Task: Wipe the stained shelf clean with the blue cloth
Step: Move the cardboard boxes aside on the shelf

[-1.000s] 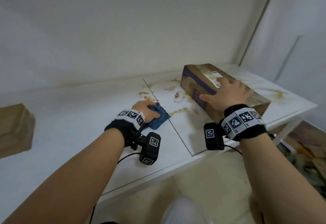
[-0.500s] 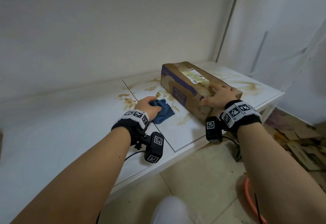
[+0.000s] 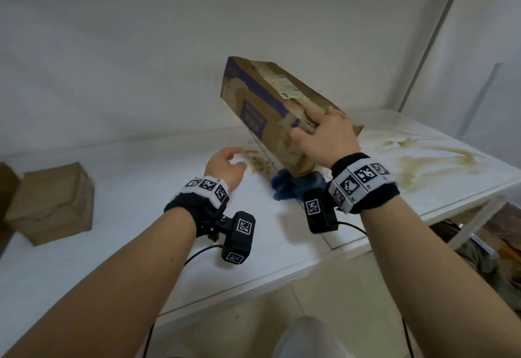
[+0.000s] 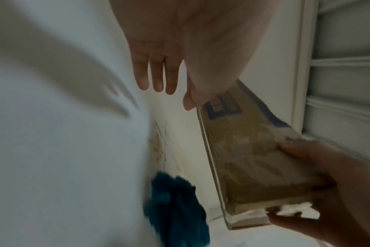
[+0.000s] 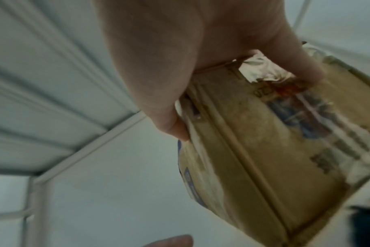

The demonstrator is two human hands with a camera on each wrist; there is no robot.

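The blue cloth (image 3: pixel 293 187) lies crumpled on the white shelf (image 3: pixel 127 216), let go; it also shows in the left wrist view as the cloth (image 4: pixel 175 208). My right hand (image 3: pixel 324 135) grips the near end of a stained cardboard box (image 3: pixel 270 104) and holds it tilted up over the cloth; the box (image 5: pixel 264 150) fills the right wrist view, thumb and fingers curled round its edge. My left hand (image 3: pixel 228 164) hovers open over the shelf, left of the cloth, fingers (image 4: pixel 156 78) straight. Brown stains (image 3: pixel 423 154) streak the shelf's right part and a patch (image 3: pixel 259 164) beside the left hand.
A brown paper-wrapped parcel (image 3: pixel 53 202) sits on the shelf at far left. A white metal upright (image 3: pixel 431 33) rises at the back right. Beyond the shelf's front edge lies tiled floor (image 3: pixel 324 315), with clutter (image 3: pixel 485 247) at lower right.
My left hand has released the blue cloth and drawn away to the left. My right hand has closed on the box and lifted its near end, tilting it above the cloth.
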